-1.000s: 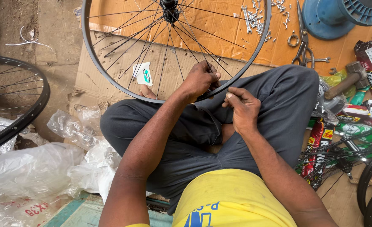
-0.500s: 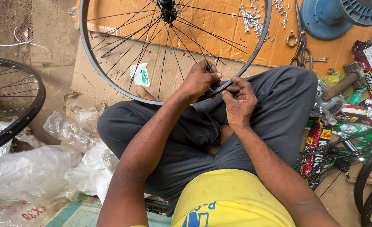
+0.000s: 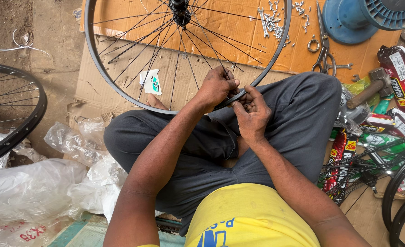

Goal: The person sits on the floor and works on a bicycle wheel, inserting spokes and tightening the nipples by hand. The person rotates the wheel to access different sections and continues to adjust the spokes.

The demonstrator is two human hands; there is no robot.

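Hands are seen from the head camera meeting at the near rim of a black bicycle wheel (image 3: 120, 82), which is propped against the crossed legs of a seated person in grey trousers and a yellow shirt. The left hand (image 3: 217, 87) is curled over the rim, its fingers closed around a thin spoke (image 3: 211, 50) where it reaches the rim. The right hand (image 3: 253, 112) is held just beside it, touching it, with fingertips pinched together at the same spot; what is pinched is too small to be made out. The wheel is laid over a sheet of orange cardboard (image 3: 367, 55), and its hub (image 3: 180, 7) is cut off by the top edge of the view. Scattered small metal parts (image 3: 275, 18), a spanner (image 3: 263, 16) and scissors (image 3: 324, 45) are spread along the cardboard's far edge, with a blue spool (image 3: 349, 23) at its far right corner and a hammer (image 3: 372, 87) near its right edge. Crumpled clear plastic bags (image 3: 28, 192) are heaped on the ground at the left, beside a second wheel (image 3: 33, 110).
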